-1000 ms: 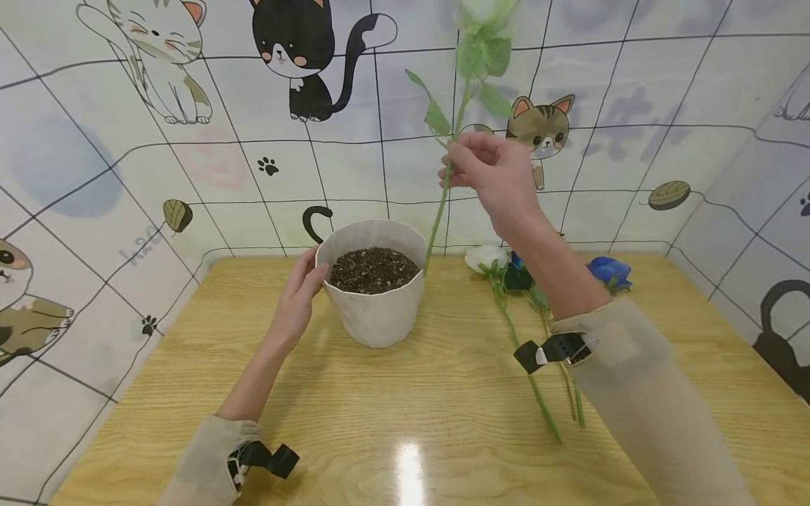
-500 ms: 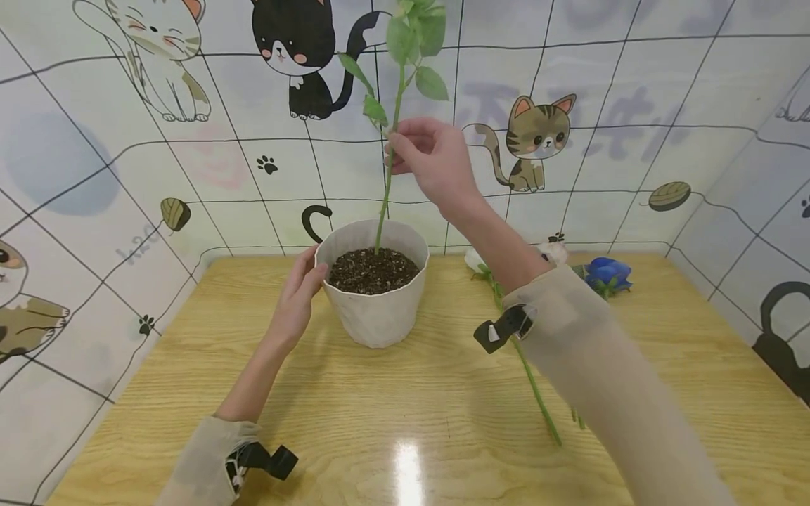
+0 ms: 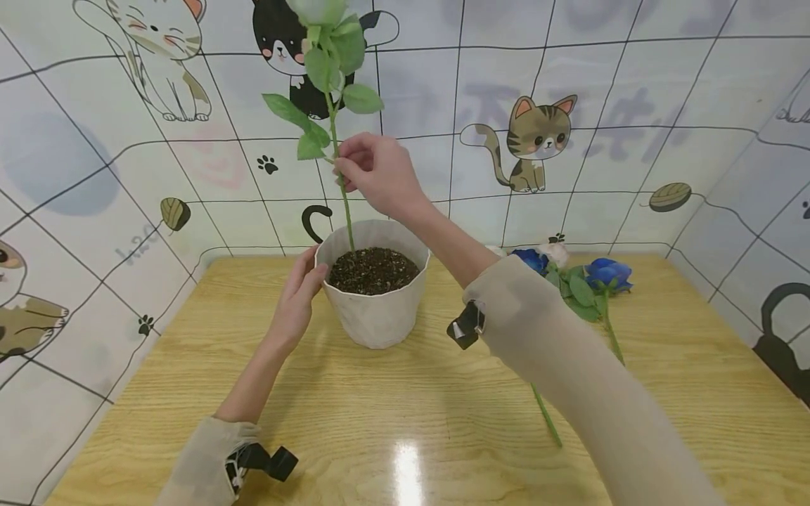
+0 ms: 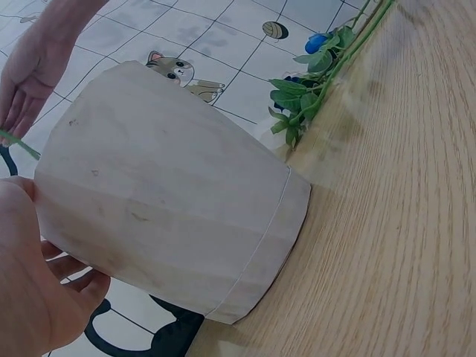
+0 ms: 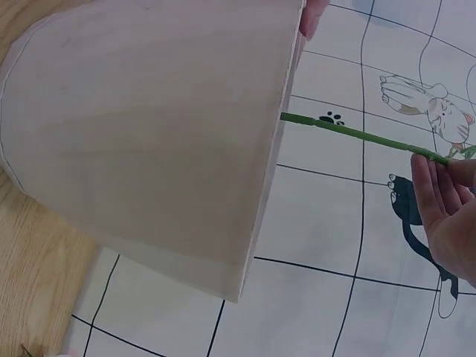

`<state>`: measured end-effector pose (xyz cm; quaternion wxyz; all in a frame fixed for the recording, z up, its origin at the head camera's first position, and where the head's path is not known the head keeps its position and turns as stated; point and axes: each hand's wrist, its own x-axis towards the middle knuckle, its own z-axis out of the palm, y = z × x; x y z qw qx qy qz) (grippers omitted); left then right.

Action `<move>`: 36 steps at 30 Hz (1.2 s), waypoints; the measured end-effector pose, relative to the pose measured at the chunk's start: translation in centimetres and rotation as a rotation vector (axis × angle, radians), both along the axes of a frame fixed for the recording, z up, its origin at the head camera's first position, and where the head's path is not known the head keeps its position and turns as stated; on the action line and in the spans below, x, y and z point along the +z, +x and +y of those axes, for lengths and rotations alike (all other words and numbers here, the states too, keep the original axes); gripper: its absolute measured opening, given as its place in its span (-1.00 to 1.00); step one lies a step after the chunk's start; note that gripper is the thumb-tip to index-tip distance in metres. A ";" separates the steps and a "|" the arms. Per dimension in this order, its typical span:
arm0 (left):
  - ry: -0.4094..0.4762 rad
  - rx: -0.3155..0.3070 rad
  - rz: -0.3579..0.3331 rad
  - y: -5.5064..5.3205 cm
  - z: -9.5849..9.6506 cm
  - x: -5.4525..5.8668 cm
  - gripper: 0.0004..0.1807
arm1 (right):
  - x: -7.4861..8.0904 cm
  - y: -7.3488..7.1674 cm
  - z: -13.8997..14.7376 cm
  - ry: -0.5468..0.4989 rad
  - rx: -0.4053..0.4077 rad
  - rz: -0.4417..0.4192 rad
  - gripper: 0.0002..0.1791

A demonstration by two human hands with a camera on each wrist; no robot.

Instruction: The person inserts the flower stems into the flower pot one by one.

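A white rose [image 3: 318, 10] on a long green stem stands in the pot, tilted to the left. My right hand [image 3: 380, 172] pinches its stem between thumb and fingers, above the rim; the right wrist view shows the same stem [image 5: 349, 132] running over the rim. The stem's lower end meets the dark soil [image 3: 373, 270] near the back left of the white pot [image 3: 376, 320]. My left hand [image 3: 296, 299] grips the pot's left side, thumb over the rim. In the left wrist view its fingers [image 4: 78, 279] lie against the pot's wall.
Blue roses [image 3: 607, 273] and a pale rose [image 3: 554, 253] lie on the wooden table [image 3: 405, 400] to the right, partly behind my right sleeve [image 3: 557, 351]. A cat-patterned backdrop [image 3: 418, 91] rises behind the table.
My right hand has carried the white rose leftward from beside the pot to over it, and its stem end now reaches the soil. The left hand keeps its place on the pot.
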<state>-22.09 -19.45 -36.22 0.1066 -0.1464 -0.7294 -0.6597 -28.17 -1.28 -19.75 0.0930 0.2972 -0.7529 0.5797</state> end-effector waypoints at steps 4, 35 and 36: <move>0.021 -0.004 -0.004 0.0 0.0 -0.1 -0.43 | -0.1 -0.1 -1.3 0.063 0.015 0.007 -0.87; 0.011 -0.014 -0.016 -0.1 -0.2 0.0 -0.44 | -2.4 -1.5 -3.6 0.255 0.006 -0.049 -0.85; 0.015 -0.014 -0.016 -0.1 -0.2 0.0 -0.44 | -2.5 -1.6 -3.7 0.252 0.010 -0.047 -0.86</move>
